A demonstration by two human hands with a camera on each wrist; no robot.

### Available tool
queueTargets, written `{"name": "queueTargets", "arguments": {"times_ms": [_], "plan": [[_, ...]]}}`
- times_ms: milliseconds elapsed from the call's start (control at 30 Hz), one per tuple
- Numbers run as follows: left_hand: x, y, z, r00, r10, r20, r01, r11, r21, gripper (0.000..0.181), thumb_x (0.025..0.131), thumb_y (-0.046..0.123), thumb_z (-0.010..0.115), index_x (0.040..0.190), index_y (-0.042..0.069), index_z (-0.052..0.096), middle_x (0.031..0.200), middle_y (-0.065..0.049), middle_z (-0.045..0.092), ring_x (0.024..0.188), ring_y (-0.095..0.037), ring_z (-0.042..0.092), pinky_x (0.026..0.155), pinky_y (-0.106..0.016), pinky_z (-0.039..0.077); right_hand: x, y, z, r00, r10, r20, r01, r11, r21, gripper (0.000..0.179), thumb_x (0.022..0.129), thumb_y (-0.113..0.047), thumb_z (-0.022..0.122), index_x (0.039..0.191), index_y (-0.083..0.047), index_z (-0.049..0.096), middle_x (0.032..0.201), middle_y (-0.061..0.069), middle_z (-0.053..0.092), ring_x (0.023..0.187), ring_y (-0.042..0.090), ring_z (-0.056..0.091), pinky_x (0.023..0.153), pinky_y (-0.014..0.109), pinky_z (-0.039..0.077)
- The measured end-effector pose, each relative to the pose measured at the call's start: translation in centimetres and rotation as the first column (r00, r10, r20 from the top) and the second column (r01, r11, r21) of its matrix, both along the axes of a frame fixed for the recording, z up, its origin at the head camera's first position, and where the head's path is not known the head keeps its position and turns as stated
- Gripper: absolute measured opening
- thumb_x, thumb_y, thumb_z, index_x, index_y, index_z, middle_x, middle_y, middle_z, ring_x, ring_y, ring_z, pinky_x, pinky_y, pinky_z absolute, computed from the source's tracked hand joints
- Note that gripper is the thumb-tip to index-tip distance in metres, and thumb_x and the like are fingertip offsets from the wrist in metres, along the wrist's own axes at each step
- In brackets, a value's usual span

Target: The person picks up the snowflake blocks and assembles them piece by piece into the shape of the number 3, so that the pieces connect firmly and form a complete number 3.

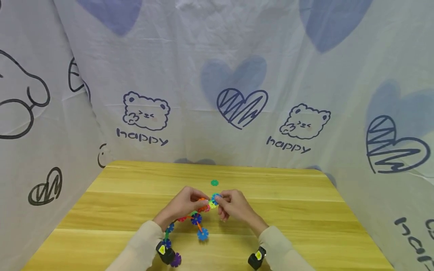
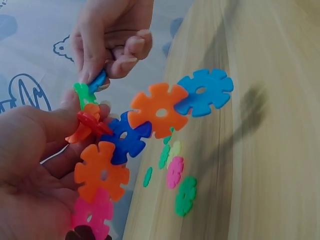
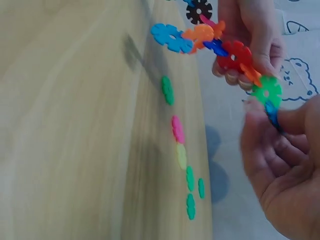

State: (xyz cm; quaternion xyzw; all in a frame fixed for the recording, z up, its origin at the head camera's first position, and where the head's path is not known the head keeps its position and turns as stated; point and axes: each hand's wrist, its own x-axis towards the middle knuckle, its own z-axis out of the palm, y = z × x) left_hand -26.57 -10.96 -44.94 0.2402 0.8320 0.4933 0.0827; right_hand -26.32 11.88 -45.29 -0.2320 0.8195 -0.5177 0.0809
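A chain of interlocking plastic snowflake discs hangs from my left hand (image 1: pixel 184 202), whose thumb and fingers pinch it near a red disc (image 3: pixel 234 56) and an orange one. Just beyond them, a green disc (image 3: pixel 266 91) joins the held end. My right hand (image 1: pixel 236 206) pinches a small blue disc (image 3: pixel 271 116) against that green disc's edge; the fingers partly cover the blue one. Further along the chain come a dark blue disc (image 2: pixel 129 138), orange discs, a light blue disc (image 2: pixel 214 92) on a side branch, and a pink disc (image 2: pixel 94 215).
Several loose discs lie on the wooden table (image 1: pixel 288 210), among them a green disc (image 1: pixel 214 183), a pink disc (image 3: pixel 178 129) and a yellow disc (image 3: pixel 181 156). A printed white cloth (image 1: pixel 193 139) stands around the back and sides. A purple disc (image 1: pixel 176 259) sits near the left wrist.
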Motion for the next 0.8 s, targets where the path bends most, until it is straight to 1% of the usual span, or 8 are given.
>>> {"name": "queueTargets", "arguments": {"times_ms": [100, 200, 333, 467, 567, 633, 700, 800], "plan": [[0.0, -0.3, 0.0, 1.000, -0.008, -0.001, 0.008, 1.000, -0.006, 0.026, 0.102, 0.024, 0.067, 0.118, 0.006, 0.077, 0.109, -0.016, 0.078, 0.089, -0.019, 0.075, 0.079, -0.032, 0.062, -0.4, 0.6, 0.1, 0.999, 0.031, -0.020, -0.030, 0.998, 0.056, 0.029, 0.108, -0.023, 0.056, 0.092, -0.002, 0.068, 0.080, 0.027, 0.070, 0.057, 0.020, 0.066, 0.055, 0.033, 0.060], [0.1, -0.7, 0.0, 1.000, -0.017, 0.007, 0.017, 1.000, -0.020, 0.028, 0.101, 0.027, 0.068, 0.118, 0.006, 0.076, 0.109, -0.012, 0.078, 0.093, -0.021, 0.075, 0.084, -0.035, 0.062, -0.9, 1.3, 0.1, 0.998, 0.020, -0.052, -0.015, 0.996, 0.089, 0.027, 0.107, -0.023, 0.057, 0.102, -0.001, 0.070, 0.088, 0.028, 0.072, 0.067, 0.026, 0.070, 0.058, 0.031, 0.060], [0.0, -1.1, -0.1, 1.000, -0.013, 0.019, 0.014, 0.999, -0.041, 0.032, 0.101, 0.030, 0.069, 0.122, 0.007, 0.074, 0.116, -0.010, 0.076, 0.096, -0.022, 0.074, 0.087, -0.037, 0.061, -1.8, 2.2, -0.2, 0.989, -0.047, -0.144, 0.066, 0.989, 0.131, 0.023, 0.106, -0.016, 0.058, 0.108, 0.003, 0.071, 0.092, 0.022, 0.073, 0.076, 0.030, 0.071, 0.062, 0.029, 0.059], [-0.1, -1.5, -0.1, 0.999, -0.024, 0.025, 0.025, 0.999, -0.041, 0.033, 0.101, 0.031, 0.068, 0.128, 0.011, 0.071, 0.115, -0.010, 0.075, 0.097, -0.028, 0.073, 0.083, -0.036, 0.060, -2.8, 2.7, -0.9, 0.960, -0.095, -0.265, 0.157, 0.961, 0.226, 0.014, 0.102, -0.006, 0.062, 0.106, 0.002, 0.073, 0.095, 0.014, 0.075, 0.082, 0.028, 0.071, 0.068, 0.024, 0.057], [-0.2, -1.6, -0.2, 0.999, -0.042, 0.030, 0.043, 0.999, -0.027, 0.033, 0.102, 0.028, 0.067, 0.131, 0.012, 0.069, 0.111, -0.010, 0.076, 0.096, -0.034, 0.073, 0.079, -0.035, 0.059, -3.5, 2.7, -1.5, 0.950, -0.100, -0.296, 0.193, 0.933, 0.304, 0.011, 0.099, -0.003, 0.065, 0.104, 0.000, 0.074, 0.098, 0.012, 0.076, 0.087, 0.026, 0.070, 0.075, 0.030, 0.058], [-0.2, -1.6, -0.2, 0.998, -0.050, 0.033, 0.051, 0.999, -0.019, 0.033, 0.102, 0.027, 0.067, 0.131, 0.012, 0.069, 0.110, -0.011, 0.076, 0.097, -0.036, 0.073, 0.078, -0.034, 0.059, -3.9, 2.6, -1.8, 0.954, -0.096, -0.285, 0.194, 0.921, 0.338, 0.012, 0.098, -0.001, 0.066, 0.106, -0.001, 0.075, 0.103, 0.012, 0.076, 0.093, 0.027, 0.070, 0.080, 0.037, 0.060], [-0.2, -1.6, -0.3, 0.998, -0.057, 0.031, 0.058, 0.998, -0.018, 0.032, 0.102, 0.026, 0.067, 0.131, 0.012, 0.068, 0.111, -0.012, 0.076, 0.099, -0.037, 0.073, 0.079, -0.034, 0.059, -4.3, 2.6, -2.2, 0.957, -0.089, -0.277, 0.187, 0.916, 0.354, 0.013, 0.097, 0.001, 0.066, 0.107, 0.000, 0.075, 0.110, 0.015, 0.075, 0.101, 0.032, 0.070, 0.087, 0.044, 0.060], [-0.1, -1.5, -0.3, 0.998, -0.060, 0.033, 0.061, 0.998, -0.022, 0.030, 0.102, 0.025, 0.067, 0.130, 0.013, 0.069, 0.112, -0.012, 0.076, 0.101, -0.036, 0.072, 0.080, -0.034, 0.059, -4.9, 2.6, -2.7, 0.955, -0.035, -0.294, 0.148, 0.917, 0.371, 0.016, 0.095, 0.003, 0.067, 0.109, 0.002, 0.075, 0.118, 0.019, 0.074, 0.114, 0.039, 0.067, 0.100, 0.053, 0.055]]}}
